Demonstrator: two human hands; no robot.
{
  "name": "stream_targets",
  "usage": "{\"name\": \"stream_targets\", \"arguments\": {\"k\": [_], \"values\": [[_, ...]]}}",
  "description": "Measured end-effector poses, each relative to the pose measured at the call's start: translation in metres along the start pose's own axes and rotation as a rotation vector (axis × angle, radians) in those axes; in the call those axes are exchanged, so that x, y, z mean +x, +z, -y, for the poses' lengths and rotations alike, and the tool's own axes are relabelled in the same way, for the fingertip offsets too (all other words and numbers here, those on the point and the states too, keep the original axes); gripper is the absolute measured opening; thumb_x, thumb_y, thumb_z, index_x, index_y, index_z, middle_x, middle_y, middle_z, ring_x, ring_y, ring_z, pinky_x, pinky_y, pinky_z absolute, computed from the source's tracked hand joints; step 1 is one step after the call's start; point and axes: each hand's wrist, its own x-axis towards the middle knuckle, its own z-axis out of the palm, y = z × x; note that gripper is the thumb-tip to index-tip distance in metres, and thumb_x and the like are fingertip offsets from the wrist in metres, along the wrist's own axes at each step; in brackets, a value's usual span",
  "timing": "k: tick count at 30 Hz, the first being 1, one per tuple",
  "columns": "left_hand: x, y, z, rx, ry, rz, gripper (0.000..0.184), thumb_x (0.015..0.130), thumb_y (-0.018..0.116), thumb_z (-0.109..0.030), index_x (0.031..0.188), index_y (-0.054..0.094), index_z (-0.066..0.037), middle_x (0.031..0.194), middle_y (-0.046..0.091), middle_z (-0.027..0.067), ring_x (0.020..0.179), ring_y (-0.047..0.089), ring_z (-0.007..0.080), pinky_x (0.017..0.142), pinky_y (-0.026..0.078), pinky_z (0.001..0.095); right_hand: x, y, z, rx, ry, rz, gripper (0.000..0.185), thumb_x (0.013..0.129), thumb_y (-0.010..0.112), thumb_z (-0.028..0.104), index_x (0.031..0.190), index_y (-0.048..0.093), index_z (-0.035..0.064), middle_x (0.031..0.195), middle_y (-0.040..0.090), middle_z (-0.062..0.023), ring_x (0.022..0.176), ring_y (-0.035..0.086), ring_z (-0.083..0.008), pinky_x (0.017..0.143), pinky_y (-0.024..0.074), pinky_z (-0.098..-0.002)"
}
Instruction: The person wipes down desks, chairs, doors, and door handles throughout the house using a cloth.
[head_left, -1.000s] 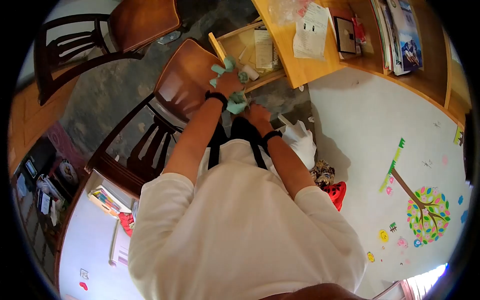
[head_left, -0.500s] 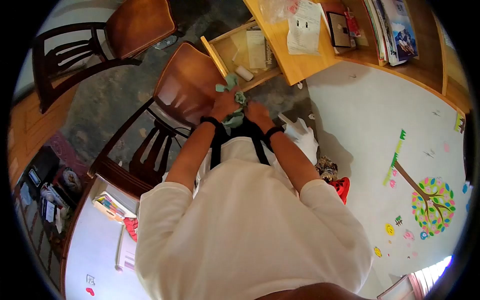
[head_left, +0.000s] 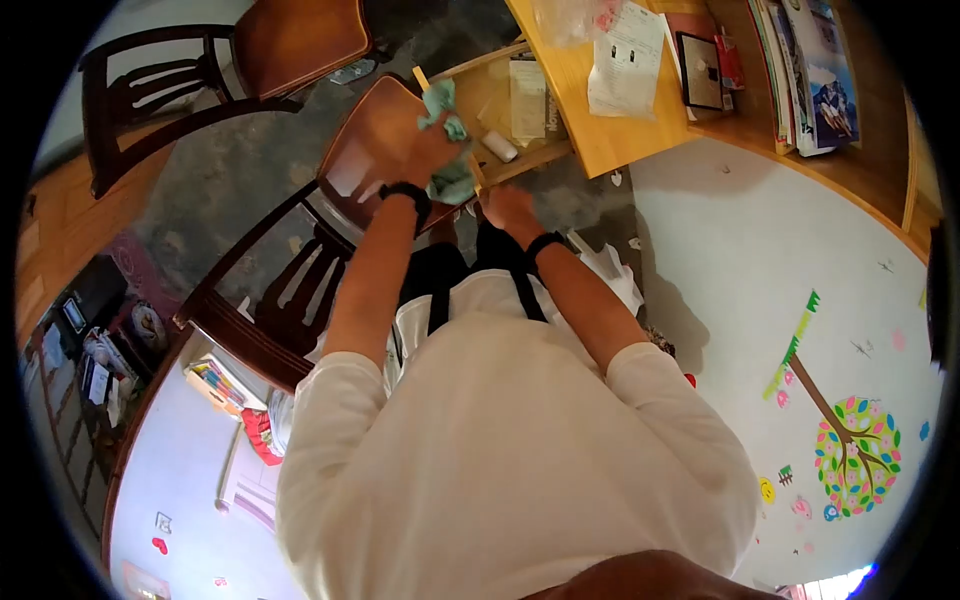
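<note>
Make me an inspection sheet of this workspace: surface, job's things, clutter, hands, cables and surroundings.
Surface: wooden desk, its drawer pulled open.
Job's things: crumpled green cloth, near the drawer front.
Clutter: printed paper and clear plastic on the desk; white cylindrical item and booklet in the drawer.
Hands: left hand holds the cloth; right hand is by the drawer's near corner, contact unclear.
Cables: nothing seen for certain.
Surroundings: nearer chair, farther chair, shelf with books, wall with tree sticker.

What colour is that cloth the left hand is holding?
The cloth is pale bluish green, seen best in the head view.
</note>
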Motion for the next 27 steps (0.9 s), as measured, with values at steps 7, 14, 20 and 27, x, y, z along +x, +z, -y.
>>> {"name": "stream_targets", "arguments": {"k": [7,14,20,27], "values": [[-0.066,0.064,-0.020,-0.115,-0.038,0.272,0.091,0.088,0.044,-0.070,0.147,0.028,-0.003,0.131,0.054,0.0270,0.124,0.050,0.0397,0.104,0.039,0.0411,0.000,0.005,-0.024,-0.171,0.033,0.181,0.026,0.090,0.054,0.025,0.103,0.070,0.0082,0.107,0.068,-0.0126,0.096,0.066,-0.0312,0.078,0.0543,-0.0440],[-0.063,0.081,-0.006,-0.003,0.039,0.238,0.084,0.090,0.042,-0.067,0.142,0.037,-0.001,0.123,0.057,0.0302,0.114,0.055,0.0436,0.096,0.044,0.0471,0.006,0.012,-0.045,-0.062,0.004,0.144,0.034,0.086,0.056,0.029,0.107,0.066,0.0048,0.109,0.066,-0.0177,0.101,0.064,-0.0345,0.082,0.0532,-0.0476],[-0.002,0.034,0.010,-0.032,-0.105,0.107,0.096,0.085,0.039,-0.076,0.143,0.036,0.001,0.125,0.053,0.0356,0.118,0.053,0.0455,0.099,0.042,0.0481,0.012,0.015,-0.042,0.078,-0.144,0.188,0.048,0.095,0.045,0.044,0.107,0.067,0.0028,0.118,0.061,-0.0228,0.113,0.055,-0.0399,0.094,0.0461,-0.0492],[0.018,-0.044,-0.023,-0.198,-0.245,-0.002,0.104,0.082,0.029,-0.084,0.144,0.038,-0.001,0.140,0.046,0.0272,0.130,0.044,0.0418,0.106,0.036,0.0439,0.010,0.018,-0.040,0.265,-0.219,0.101,0.071,0.096,0.030,0.062,0.103,0.067,0.0020,0.102,0.063,-0.0301,0.098,0.059,-0.0460,0.089,0.0460,-0.0512]]}}
